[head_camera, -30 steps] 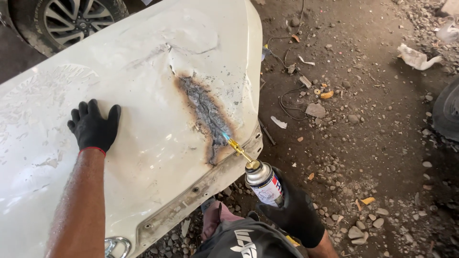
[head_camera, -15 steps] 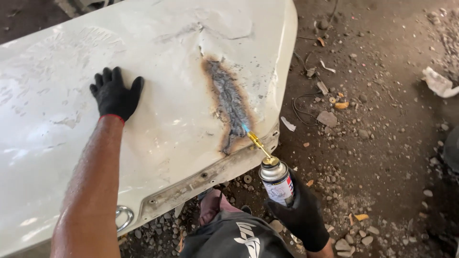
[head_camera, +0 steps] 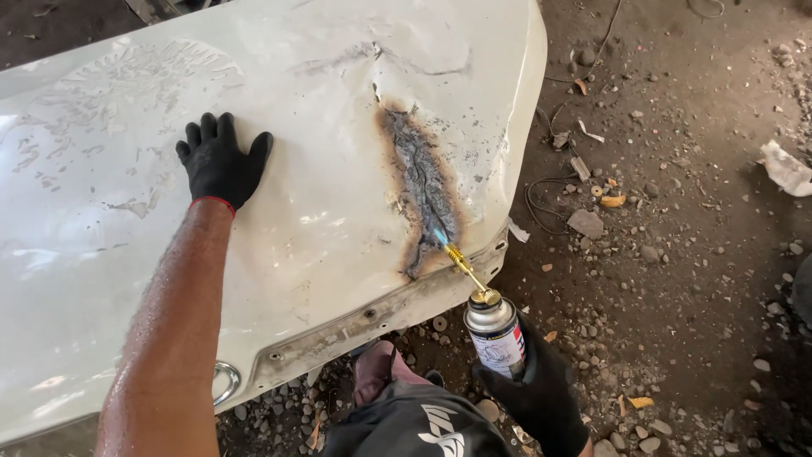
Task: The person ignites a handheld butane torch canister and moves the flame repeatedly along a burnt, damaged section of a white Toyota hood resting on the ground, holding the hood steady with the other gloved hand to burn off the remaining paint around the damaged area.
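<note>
A large white car body panel [head_camera: 296, 211] lies on the ground, with a long scorched, charred strip [head_camera: 423, 186] near its right end. My left hand [head_camera: 218, 161], in a black glove, presses flat on the panel, fingers spread. In a black glove too, my right hand [head_camera: 533, 385] grips a silver gas canister [head_camera: 496, 334] with a brass torch nozzle [head_camera: 461, 262]. A small blue flame at the nozzle tip touches the lower end of the burnt strip.
Dirt ground [head_camera: 677, 254] with stones, scraps and a loose black wire [head_camera: 550, 195] lies right of the panel. A white rag [head_camera: 787, 167] sits at the far right. My knee in dark trousers [head_camera: 414, 423] is at the bottom edge.
The view has shifted, so the panel and both hands sit further right in frame. The torch flame stays at the lower end of the burnt strip. My left hand stays flat on the panel.
</note>
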